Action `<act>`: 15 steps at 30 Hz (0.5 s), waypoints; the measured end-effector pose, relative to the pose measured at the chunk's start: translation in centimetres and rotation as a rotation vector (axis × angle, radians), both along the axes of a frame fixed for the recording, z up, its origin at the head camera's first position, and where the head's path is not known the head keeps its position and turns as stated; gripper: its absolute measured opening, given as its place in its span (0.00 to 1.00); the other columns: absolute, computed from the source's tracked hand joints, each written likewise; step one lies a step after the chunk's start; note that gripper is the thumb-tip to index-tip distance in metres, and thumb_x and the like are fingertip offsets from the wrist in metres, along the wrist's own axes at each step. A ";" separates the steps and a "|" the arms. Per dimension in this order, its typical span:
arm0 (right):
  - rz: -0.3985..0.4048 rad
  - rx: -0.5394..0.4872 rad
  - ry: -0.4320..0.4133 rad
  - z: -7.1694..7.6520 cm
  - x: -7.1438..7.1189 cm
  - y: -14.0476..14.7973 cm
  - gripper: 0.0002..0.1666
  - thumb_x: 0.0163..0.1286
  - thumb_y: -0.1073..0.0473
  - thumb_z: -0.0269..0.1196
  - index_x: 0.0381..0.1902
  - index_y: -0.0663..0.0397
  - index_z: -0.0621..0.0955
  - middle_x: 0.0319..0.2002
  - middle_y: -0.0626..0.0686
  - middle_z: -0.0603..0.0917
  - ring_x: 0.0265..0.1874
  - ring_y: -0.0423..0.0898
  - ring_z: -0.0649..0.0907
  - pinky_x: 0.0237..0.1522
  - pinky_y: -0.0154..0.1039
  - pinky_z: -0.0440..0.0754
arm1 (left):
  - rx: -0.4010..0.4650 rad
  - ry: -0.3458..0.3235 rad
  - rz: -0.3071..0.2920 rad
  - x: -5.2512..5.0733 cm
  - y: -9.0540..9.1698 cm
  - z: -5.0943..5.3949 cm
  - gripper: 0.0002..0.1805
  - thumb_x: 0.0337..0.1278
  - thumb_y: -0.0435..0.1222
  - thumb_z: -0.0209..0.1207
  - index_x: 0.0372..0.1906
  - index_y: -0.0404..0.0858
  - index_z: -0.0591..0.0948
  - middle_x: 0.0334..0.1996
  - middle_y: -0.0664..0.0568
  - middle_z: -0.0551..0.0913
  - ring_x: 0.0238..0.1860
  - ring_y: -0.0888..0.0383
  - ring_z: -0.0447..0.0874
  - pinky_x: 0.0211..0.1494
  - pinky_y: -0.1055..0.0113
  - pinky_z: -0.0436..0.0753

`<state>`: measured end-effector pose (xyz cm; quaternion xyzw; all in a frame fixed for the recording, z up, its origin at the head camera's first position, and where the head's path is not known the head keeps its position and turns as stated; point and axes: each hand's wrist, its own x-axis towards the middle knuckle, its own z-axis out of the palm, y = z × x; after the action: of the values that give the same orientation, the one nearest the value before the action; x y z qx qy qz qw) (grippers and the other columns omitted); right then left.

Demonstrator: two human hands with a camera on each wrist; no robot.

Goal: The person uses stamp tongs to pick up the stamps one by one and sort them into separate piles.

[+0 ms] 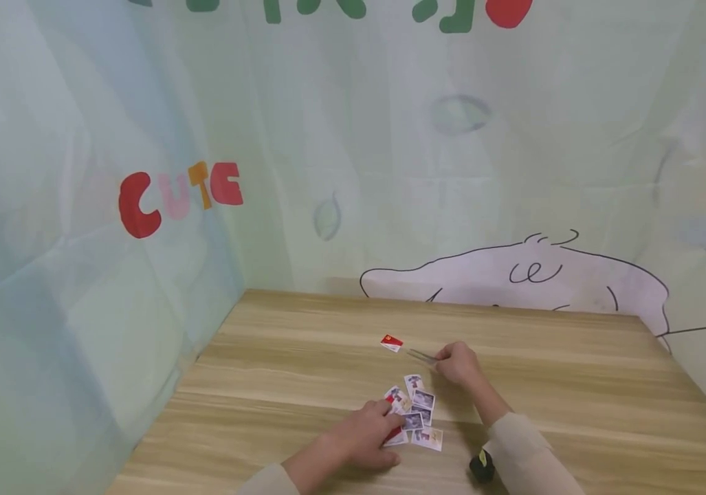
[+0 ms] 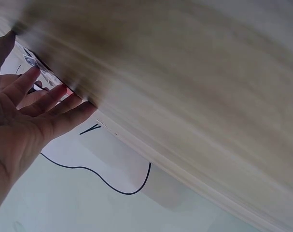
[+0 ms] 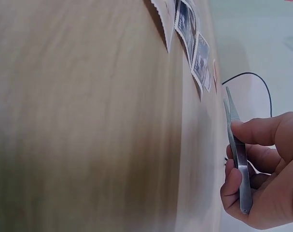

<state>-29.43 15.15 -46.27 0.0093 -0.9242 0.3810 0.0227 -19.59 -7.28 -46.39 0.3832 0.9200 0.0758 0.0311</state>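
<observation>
My right hand [image 1: 458, 362] pinches a pair of metal tweezers [image 3: 240, 164] between thumb and fingers. In the right wrist view the two tips stand slightly apart with nothing between them. Just left of the tips, in the head view, a red and white stamp [image 1: 392, 342] lies alone on the table. My left hand [image 1: 366, 433] rests with spread fingers on the left side of a loose pile of stamps [image 1: 423, 400]. Several of these have grey pictures and serrated edges, and some overlap. The fingers partly hide a red stamp [image 1: 394, 434] at the pile's left.
A small black object [image 1: 482, 467] with a yellowish mark stands by my right sleeve near the front. The wood-grain table [image 1: 303, 357] meets a printed cloth backdrop [image 1: 340, 158] at its back and left edges.
</observation>
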 end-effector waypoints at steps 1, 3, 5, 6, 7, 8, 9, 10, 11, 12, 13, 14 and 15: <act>-0.003 -0.006 -0.001 0.0 0.1 0.1 0.08 0.46 0.70 0.64 0.29 0.65 0.83 0.28 0.55 0.82 0.29 0.50 0.77 0.34 0.44 0.75 | 0.002 0.000 0.000 0.0 0.0 0.0 0.32 0.45 0.51 0.64 0.57 0.43 0.76 0.47 0.50 0.73 0.48 0.57 0.70 0.51 0.65 0.73; -0.002 -0.018 0.005 0.0 0.3 0.3 0.08 0.46 0.70 0.64 0.28 0.65 0.83 0.27 0.54 0.82 0.29 0.50 0.77 0.34 0.44 0.75 | 0.004 0.003 -0.001 0.0 0.0 0.0 0.32 0.45 0.51 0.64 0.58 0.43 0.75 0.47 0.50 0.73 0.47 0.57 0.70 0.51 0.65 0.73; 0.003 -0.027 0.008 0.0 0.5 0.6 0.07 0.46 0.70 0.64 0.28 0.65 0.83 0.27 0.54 0.81 0.28 0.50 0.77 0.33 0.44 0.75 | 0.005 0.001 0.001 0.0 0.1 0.0 0.32 0.45 0.51 0.64 0.58 0.43 0.75 0.47 0.50 0.73 0.47 0.56 0.70 0.51 0.65 0.73; 0.004 -0.030 0.012 -0.1 0.5 0.7 0.07 0.46 0.69 0.65 0.27 0.65 0.83 0.26 0.53 0.81 0.28 0.49 0.77 0.33 0.43 0.75 | 0.007 0.001 -0.002 0.0 0.0 0.0 0.32 0.45 0.51 0.64 0.58 0.43 0.75 0.47 0.50 0.73 0.47 0.57 0.70 0.50 0.65 0.73; 0.006 -0.035 0.016 -0.1 0.6 0.8 0.07 0.46 0.69 0.65 0.27 0.65 0.83 0.26 0.52 0.81 0.28 0.49 0.76 0.32 0.42 0.74 | 0.007 0.002 -0.003 0.0 0.0 0.0 0.32 0.46 0.51 0.64 0.58 0.43 0.75 0.47 0.50 0.73 0.47 0.57 0.70 0.50 0.65 0.73; 0.010 -0.041 0.021 -0.1 0.7 0.9 0.06 0.46 0.69 0.65 0.27 0.65 0.83 0.25 0.52 0.81 0.27 0.49 0.76 0.31 0.41 0.74 | 0.008 0.002 -0.003 0.0 0.0 0.0 0.32 0.46 0.51 0.64 0.58 0.43 0.75 0.47 0.50 0.73 0.46 0.57 0.70 0.50 0.65 0.73; 0.012 -0.046 0.021 -0.1 0.9 0.9 0.06 0.46 0.69 0.65 0.27 0.65 0.83 0.25 0.52 0.81 0.27 0.49 0.76 0.30 0.41 0.74 | 0.009 0.000 -0.003 0.0 0.0 0.0 0.32 0.46 0.51 0.64 0.58 0.43 0.75 0.47 0.50 0.73 0.46 0.57 0.70 0.50 0.65 0.73; 0.014 -0.052 0.018 -0.1 1.0 0.9 0.06 0.46 0.70 0.65 0.27 0.65 0.83 0.24 0.52 0.80 0.26 0.48 0.76 0.30 0.40 0.73 | 0.010 0.000 -0.004 0.0 0.0 0.0 0.32 0.46 0.51 0.64 0.58 0.43 0.75 0.47 0.50 0.73 0.46 0.57 0.70 0.50 0.65 0.73; 0.013 -0.059 0.017 -0.1 1.1 0.9 0.07 0.46 0.70 0.65 0.27 0.66 0.83 0.24 0.52 0.80 0.26 0.48 0.76 0.30 0.40 0.73 | 0.012 0.000 -0.005 0.0 0.0 0.0 0.32 0.46 0.52 0.64 0.58 0.43 0.75 0.46 0.50 0.73 0.46 0.57 0.70 0.50 0.65 0.73; 0.013 -0.068 0.012 0.0 1.2 1.0 0.07 0.46 0.70 0.65 0.27 0.66 0.82 0.24 0.52 0.80 0.26 0.48 0.76 0.29 0.39 0.74 | 0.014 0.004 -0.008 0.0 -0.1 -0.1 0.32 0.46 0.52 0.64 0.58 0.43 0.75 0.46 0.50 0.73 0.46 0.57 0.70 0.50 0.65 0.73; 0.011 -0.074 0.008 -0.1 1.3 1.0 0.07 0.46 0.70 0.65 0.28 0.66 0.82 0.24 0.52 0.80 0.25 0.48 0.76 0.29 0.39 0.74 | 0.015 0.008 -0.010 0.1 -0.1 -0.1 0.32 0.46 0.52 0.64 0.58 0.43 0.75 0.46 0.50 0.73 0.46 0.57 0.70 0.50 0.65 0.73; 0.010 -0.077 0.005 -0.1 1.3 1.0 0.07 0.46 0.70 0.65 0.28 0.67 0.82 0.24 0.52 0.80 0.25 0.48 0.76 0.29 0.39 0.74 | 0.016 0.013 -0.014 0.1 -0.1 -0.1 0.32 0.46 0.52 0.64 0.58 0.43 0.75 0.46 0.51 0.73 0.46 0.57 0.70 0.50 0.65 0.73; 0.007 -0.082 0.000 -0.1 1.4 1.0 0.08 0.46 0.71 0.65 0.28 0.67 0.82 0.24 0.51 0.80 0.25 0.47 0.76 0.28 0.38 0.74 | 0.016 0.015 -0.016 0.1 -0.1 -0.1 0.32 0.46 0.52 0.64 0.58 0.43 0.75 0.46 0.51 0.73 0.46 0.57 0.70 0.50 0.65 0.73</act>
<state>-28.01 16.14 -46.42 0.0114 -0.9078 0.4187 0.0219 -19.50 -7.40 -46.52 0.3915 0.9164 0.0801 0.0215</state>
